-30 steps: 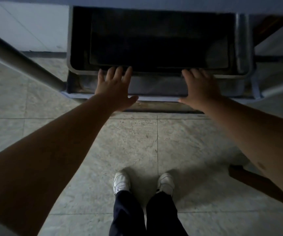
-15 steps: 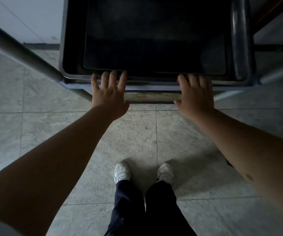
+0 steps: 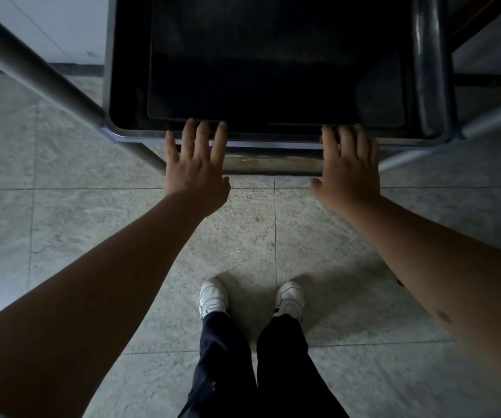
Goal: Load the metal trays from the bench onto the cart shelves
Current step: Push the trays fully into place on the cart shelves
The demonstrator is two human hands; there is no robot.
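Observation:
A dark metal tray (image 3: 273, 70) lies flat inside the cart's low shelf (image 3: 110, 86), which has a raised steel rim. My left hand (image 3: 196, 170) hovers at the shelf's near rim, fingers spread and extended, fingertips over the rim. My right hand (image 3: 348, 170) does the same further right, fingers together and flat. Neither hand holds anything. Whether the fingertips touch the tray's near edge is unclear in the dim light.
A grey cart tube (image 3: 32, 70) runs diagonally at the left, another rail (image 3: 484, 122) at the right. A dark upright cylinder-like edge (image 3: 427, 61) stands along the shelf's right side. Below are a tiled floor (image 3: 92, 221) and my white shoes (image 3: 213, 297).
The view has shifted closer over the shelf. Both hands stay flat at the near rim, drawn slightly back toward me compared with a second ago.

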